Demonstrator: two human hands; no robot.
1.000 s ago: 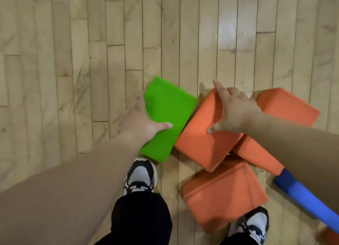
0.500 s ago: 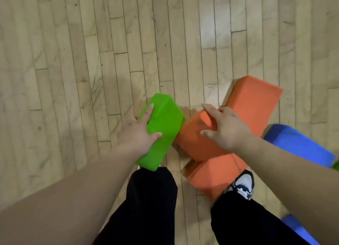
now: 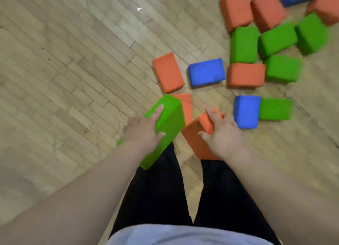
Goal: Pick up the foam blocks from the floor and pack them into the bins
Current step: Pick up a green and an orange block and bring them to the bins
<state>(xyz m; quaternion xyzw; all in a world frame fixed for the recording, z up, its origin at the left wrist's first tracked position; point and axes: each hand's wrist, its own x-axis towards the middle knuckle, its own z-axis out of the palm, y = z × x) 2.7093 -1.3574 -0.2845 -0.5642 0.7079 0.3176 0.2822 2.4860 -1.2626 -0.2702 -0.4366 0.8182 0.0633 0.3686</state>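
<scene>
Wooden floor (image 3: 73, 70) fills the left half of the frame.

Centre, left of middle: the left hand (image 3: 143, 131) grips the green block (image 3: 170, 123). The fingers curl over its upper end and the thumb presses its near face. The block's lower end overlaps the black trousers (image 3: 157, 189).

Just behind it, a partly hidden orange block (image 3: 187, 105) lies on the floor.

Centre, right of middle: the right hand (image 3: 223, 134) grips the held orange block (image 3: 196, 138), fingers over the top edge and thumb on the side. The two held blocks are just beside each other.

Centre right: a blue block (image 3: 246, 111) touches a green floor block (image 3: 275, 109).

Upper right: loose blocks (image 3: 244, 44) in orange, blue and green lie clustered on the floor, blurred.
</scene>
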